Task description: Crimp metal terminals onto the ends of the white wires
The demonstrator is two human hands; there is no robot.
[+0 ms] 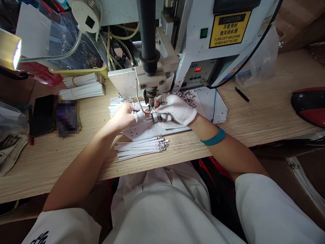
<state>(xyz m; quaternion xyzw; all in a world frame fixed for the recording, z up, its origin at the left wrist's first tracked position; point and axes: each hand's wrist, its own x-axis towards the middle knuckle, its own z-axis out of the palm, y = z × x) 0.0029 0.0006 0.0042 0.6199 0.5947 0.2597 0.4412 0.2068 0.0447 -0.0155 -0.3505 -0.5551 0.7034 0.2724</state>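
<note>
My left hand (129, 114), with white covers on its fingers, is closed at the left of a small metal fixture (154, 116) beneath the machine's tip (151, 98). What its fingertips hold is too small to make out. On the other side, my right hand (176, 109) wears a white glove. Its thumb and fingers are pinched together close to the tip, and whatever is between them is hidden. White strips (115, 104) stick out beside my left hand. Closer to me lies a bundle of white strips with small metal ends (138, 149).
Small parts (187, 97) are heaped behind my right hand on a white base plate (219, 110). The machine's control box (199, 73) stands behind. Tied white strips (83, 88), a phone (43, 114) and a lamp (11, 50) are left; a black pen (242, 94) lies right.
</note>
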